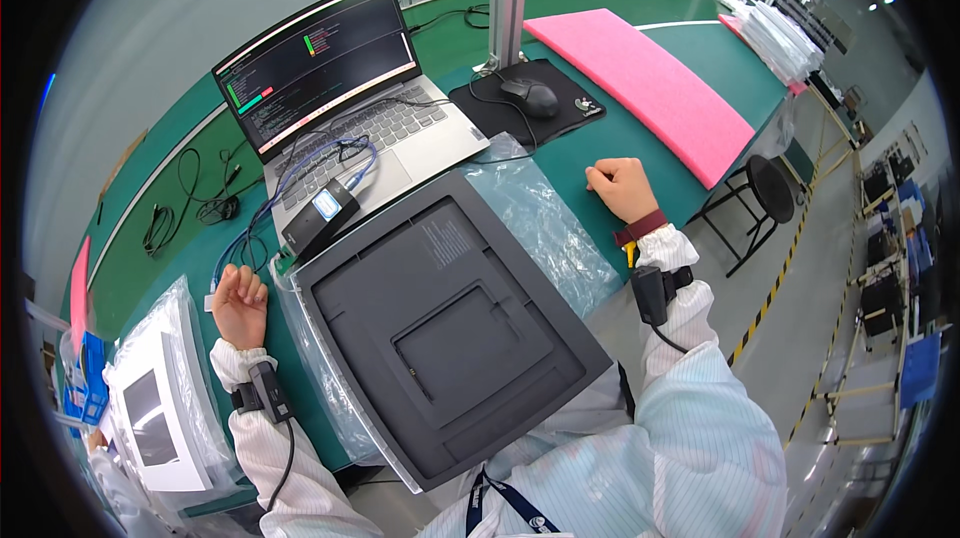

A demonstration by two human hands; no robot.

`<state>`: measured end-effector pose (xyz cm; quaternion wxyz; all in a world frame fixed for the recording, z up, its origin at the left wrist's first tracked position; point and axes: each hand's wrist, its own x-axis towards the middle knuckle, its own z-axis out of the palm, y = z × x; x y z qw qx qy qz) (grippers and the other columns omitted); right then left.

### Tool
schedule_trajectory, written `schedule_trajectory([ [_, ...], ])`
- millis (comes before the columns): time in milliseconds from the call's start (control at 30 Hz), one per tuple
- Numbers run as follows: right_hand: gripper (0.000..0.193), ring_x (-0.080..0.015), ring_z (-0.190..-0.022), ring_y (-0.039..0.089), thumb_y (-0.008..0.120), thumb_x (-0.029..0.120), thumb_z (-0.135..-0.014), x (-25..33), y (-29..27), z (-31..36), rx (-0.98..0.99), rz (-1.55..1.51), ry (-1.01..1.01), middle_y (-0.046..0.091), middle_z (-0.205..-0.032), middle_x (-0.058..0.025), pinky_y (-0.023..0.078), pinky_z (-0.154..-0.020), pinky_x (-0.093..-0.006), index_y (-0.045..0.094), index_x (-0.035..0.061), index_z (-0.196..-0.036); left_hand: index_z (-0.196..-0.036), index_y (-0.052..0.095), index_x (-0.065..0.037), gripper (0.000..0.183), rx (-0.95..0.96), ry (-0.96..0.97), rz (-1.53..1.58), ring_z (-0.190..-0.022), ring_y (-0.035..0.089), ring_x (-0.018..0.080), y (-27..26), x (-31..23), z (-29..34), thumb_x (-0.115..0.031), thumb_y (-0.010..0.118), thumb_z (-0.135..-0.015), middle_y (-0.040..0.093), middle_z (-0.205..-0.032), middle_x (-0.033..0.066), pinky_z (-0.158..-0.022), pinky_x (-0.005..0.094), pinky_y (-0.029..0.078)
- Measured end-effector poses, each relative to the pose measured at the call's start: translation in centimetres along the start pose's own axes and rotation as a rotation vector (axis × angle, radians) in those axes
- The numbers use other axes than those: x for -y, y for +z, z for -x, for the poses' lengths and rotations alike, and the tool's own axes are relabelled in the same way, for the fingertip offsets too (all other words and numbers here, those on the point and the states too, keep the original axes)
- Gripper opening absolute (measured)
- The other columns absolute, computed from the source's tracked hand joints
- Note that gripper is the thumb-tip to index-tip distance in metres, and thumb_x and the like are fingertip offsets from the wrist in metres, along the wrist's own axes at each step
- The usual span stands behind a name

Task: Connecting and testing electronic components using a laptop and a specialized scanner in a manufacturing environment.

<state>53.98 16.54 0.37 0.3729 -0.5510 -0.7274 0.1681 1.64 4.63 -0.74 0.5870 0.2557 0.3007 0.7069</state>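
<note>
A large dark grey plastic housing [455, 328] with a recessed rectangle lies between my hands on clear plastic wrap [550, 223]. To its left, my left hand [240, 306] rests palm up with its fingers curled in and nothing visible in them. A cable end shows beside that hand. Over to the right, my right hand [622, 188] forms a fist, knuckles up, on the green table [570, 163]. It touches neither the housing nor the mouse. Both wrists carry small black strapped-on devices. Beyond the housing stands an open laptop [400, 153], with a small black box [320, 218] on its near edge.
A black mouse [532, 98] sits on a dark mouse pad [480, 103] beside a metal post [507, 8]. Pink foam [650, 88] lies at the right. White-framed panels [160, 408] in plastic are at left, near loose cables [215, 208]. A black stool [768, 188] stands right of the table.
</note>
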Motion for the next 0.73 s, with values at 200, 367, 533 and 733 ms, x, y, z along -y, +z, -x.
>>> schedule_trajectory([
  [200,0.027,-0.0130,-0.045,0.052,0.056,0.016,-0.080,-0.8,0.2,0.1,-0.019,-0.078,0.047,0.057,-0.052,-0.0086,0.040,-0.046,-0.0276,0.061,-0.0037,-0.062,-0.072,0.037,-0.010,0.018,0.033,-0.002,0.013,-0.053,0.030,0.0091,-0.5,0.0,-0.1,-0.008,0.048,-0.086,0.029,-0.060,-0.0008,-0.053,0.0239,0.028],
  [367,0.032,-0.0058,-0.044,0.045,0.057,0.020,-0.083,-1.8,-0.2,-0.2,-0.131,-0.280,0.155,0.049,-0.046,0.0004,0.033,-0.043,-0.0231,0.061,0.0000,-0.058,-0.072,0.037,-0.010,0.018,0.043,0.007,0.014,-0.053,0.030,0.0090,-0.3,0.0,-0.3,-0.008,0.048,-0.086,0.029,-0.060,-0.0009,-0.053,0.0240,0.028],
  [533,0.032,-0.0065,-0.044,0.046,0.057,0.021,-0.083,-1.8,-0.1,-0.4,-0.130,-0.290,0.145,0.050,-0.047,-0.0006,0.033,-0.043,-0.0234,0.061,-0.0001,-0.059,-0.070,0.036,-0.010,0.020,0.004,0.002,0.028,-0.053,0.030,0.0096,-0.1,0.3,-0.3,-0.008,0.048,-0.085,0.030,-0.060,-0.0003,-0.052,0.0239,0.027],
  [733,0.031,-0.0085,-0.044,0.049,0.053,0.021,-0.085,-3.1,0.7,-1.3,-0.059,-0.274,0.128,0.054,-0.048,-0.0026,0.038,-0.046,-0.0225,0.066,0.0050,-0.062,-0.071,0.037,-0.011,0.019,0.068,-0.015,0.102,-0.053,0.032,0.0105,-1.4,-0.2,-0.1,-0.011,0.050,-0.085,0.031,-0.059,-0.0005,-0.052,0.0255,0.028],
])
